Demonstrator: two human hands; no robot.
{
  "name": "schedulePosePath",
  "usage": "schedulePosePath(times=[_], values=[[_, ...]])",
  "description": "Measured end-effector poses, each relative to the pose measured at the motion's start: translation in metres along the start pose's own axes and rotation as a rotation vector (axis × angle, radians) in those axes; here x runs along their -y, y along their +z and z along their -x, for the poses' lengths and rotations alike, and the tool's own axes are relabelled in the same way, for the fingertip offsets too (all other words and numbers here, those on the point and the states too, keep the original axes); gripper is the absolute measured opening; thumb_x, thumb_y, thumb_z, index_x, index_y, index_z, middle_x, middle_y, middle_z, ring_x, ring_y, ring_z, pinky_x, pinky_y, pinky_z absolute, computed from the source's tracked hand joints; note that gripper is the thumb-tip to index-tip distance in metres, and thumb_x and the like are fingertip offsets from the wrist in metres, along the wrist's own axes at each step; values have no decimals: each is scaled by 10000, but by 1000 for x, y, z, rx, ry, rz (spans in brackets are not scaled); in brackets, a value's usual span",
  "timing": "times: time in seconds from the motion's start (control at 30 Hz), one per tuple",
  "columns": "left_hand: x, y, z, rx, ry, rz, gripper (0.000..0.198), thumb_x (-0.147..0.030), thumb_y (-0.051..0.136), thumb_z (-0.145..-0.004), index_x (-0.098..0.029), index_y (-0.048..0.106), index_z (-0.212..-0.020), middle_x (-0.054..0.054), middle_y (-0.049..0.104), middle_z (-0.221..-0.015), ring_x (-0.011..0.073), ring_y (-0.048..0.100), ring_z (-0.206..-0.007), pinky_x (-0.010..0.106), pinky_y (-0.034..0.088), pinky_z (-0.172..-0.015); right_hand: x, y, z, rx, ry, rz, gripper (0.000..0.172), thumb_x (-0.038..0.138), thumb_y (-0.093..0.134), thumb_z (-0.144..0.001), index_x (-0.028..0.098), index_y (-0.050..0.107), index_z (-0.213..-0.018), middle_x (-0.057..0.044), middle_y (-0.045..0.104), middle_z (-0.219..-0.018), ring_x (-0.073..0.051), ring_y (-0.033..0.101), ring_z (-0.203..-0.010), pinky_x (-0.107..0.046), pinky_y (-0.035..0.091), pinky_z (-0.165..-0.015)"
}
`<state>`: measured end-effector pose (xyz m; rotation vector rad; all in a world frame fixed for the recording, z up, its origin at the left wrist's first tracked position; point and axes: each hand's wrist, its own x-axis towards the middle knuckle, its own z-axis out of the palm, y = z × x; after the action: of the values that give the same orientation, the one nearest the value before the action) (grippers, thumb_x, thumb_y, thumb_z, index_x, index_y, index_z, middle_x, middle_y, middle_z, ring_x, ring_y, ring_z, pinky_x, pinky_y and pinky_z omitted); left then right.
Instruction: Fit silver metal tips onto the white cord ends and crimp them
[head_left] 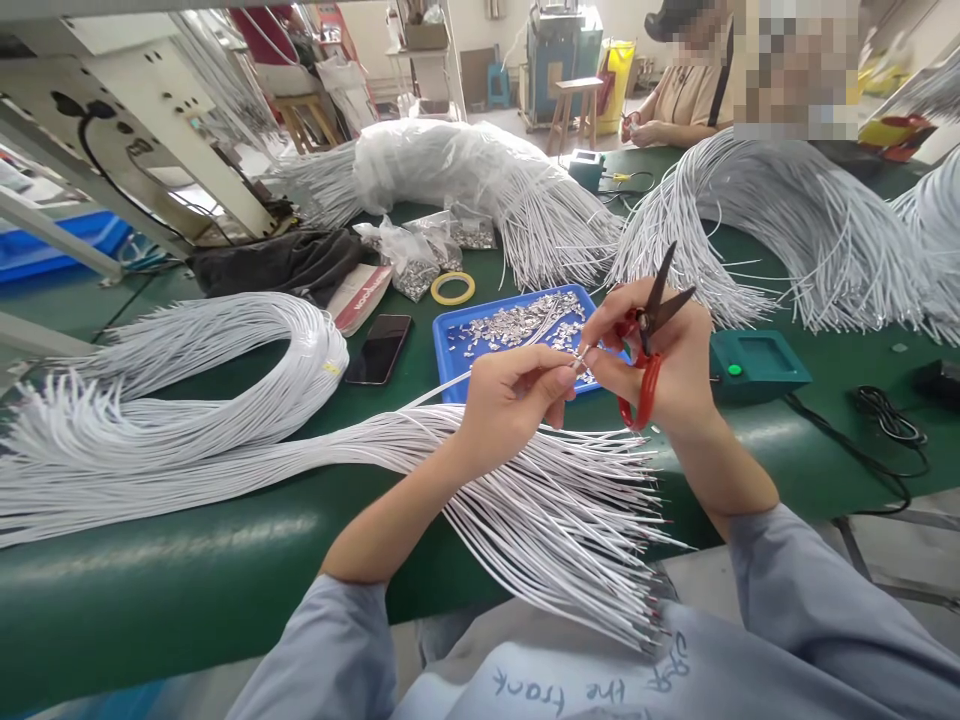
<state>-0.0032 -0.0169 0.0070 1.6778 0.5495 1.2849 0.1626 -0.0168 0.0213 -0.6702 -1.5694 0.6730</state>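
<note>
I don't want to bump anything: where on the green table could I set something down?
Bare green table shows in front of the green box, and along the near-left edge below the white wires, perhaps sloping there. It's crowded around the blue tray, where the left hand, right hand and red-handled scissors are.

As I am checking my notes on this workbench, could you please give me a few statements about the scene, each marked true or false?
1. The left hand holds the scissors. False: the right hand holds them.
2. The blue tray contains small silvery parts. True.
3. The phone lies inside the blue tray. False: it lies on the green table, to the left of the tray.
4. The scissors have red handles. True.
5. The roll of tape is red. False: it is yellow.
</note>
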Motion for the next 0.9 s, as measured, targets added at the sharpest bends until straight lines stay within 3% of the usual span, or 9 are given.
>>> schedulePosePath(times=[0.13, 0.2, 0.4, 0.67, 0.9], values=[[2, -5, -1, 155, -125, 165, 340, -410, 663, -898, -148, 656, -682, -11, 586, -506, 69, 535, -358, 176, 434, -382, -5, 0, 0, 39, -61, -44, 317, 33, 691, -675, 281, 615, -858, 52, 659, -744, -112, 515, -624, -283, 442, -556], [5, -6, -2, 171, -148, 214, 307, -427, 692, -871, -157, 687, -724, -2, 613, -539, 76, 539, -374, 190, 441, -380, -6, 1, 0, 43, -76, -69, 320, 45, 721, -679, 280, 629, -874, 45, 675, -763, -116, 560, -660, -283, 464, -584], [10, -7, -8, -81, 60, -8, 167, -336, 836, -732, -194, 746, -725, 16, 693, -662, 100, 603, -618, 217, 505, -549, -1, 2, 2, -40, -28, 28, 135, 248, 702, -817, 280, 620, -919, 29, 711, -748, -134, 634, -609, -292, 456, -503], [8, -3, -6, -171, 163, -201, 182, -299, 824, -745, -175, 709, -678, -2, 660, -614, 84, 548, -566, 214, 457, -538, 0, 5, 7, -78, -24, 154, 283, 341, 831, -710, 263, 651, -915, 31, 708, -742, -118, 613, -613, -271, 446, -519], [7, -3, -7, -181, 157, -222, 218, -339, 834, -733, -174, 709, -665, -4, 664, -614, 83, 554, -564, 218, 457, -550, 3, 5, 7, -82, 26, 217, 243, 397, 794, -743, 273, 674, -914, 26, 714, -717, -126, 592, -594, -284, 436, -514]])
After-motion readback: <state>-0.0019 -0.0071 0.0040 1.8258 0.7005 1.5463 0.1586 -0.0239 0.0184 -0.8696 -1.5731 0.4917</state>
